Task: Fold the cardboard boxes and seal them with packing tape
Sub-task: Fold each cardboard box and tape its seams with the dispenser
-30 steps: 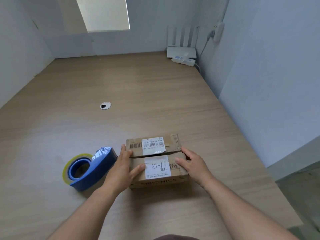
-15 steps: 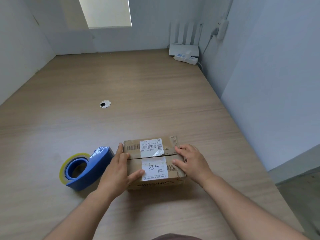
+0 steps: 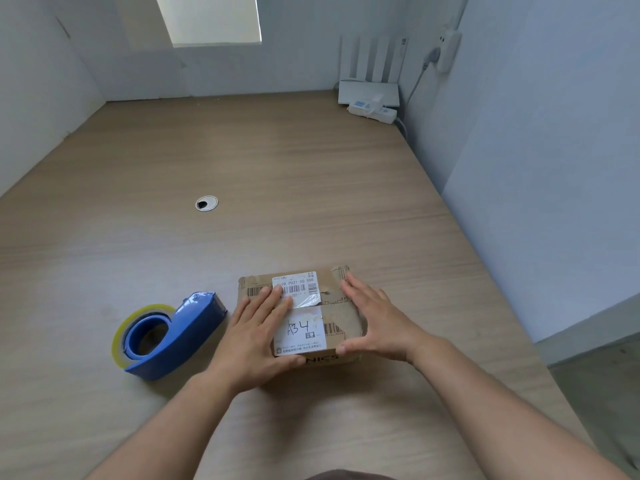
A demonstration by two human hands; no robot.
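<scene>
The wooden table (image 3: 277,185) bears the cardboard box (image 3: 334,311), flaps down. Just left of the box lies the blue tape dispenser (image 3: 169,337). The left hand (image 3: 256,336) rests flat on the box top. The right hand (image 3: 377,323) presses the box's right side. Both have straight fingers and grasp nothing.

A light wood-grain counter (image 3: 277,168) fills the space between pale walls. A closed cardboard box (image 3: 341,318) with white labels sits near its front edge. Just left of the box lies a blue tape dispenser (image 3: 194,327) holding a clear roll. A round cable grommet (image 3: 206,203) is set mid-counter. A white router (image 3: 367,93) and a power strip (image 3: 372,111) sit in the far right corner.
</scene>
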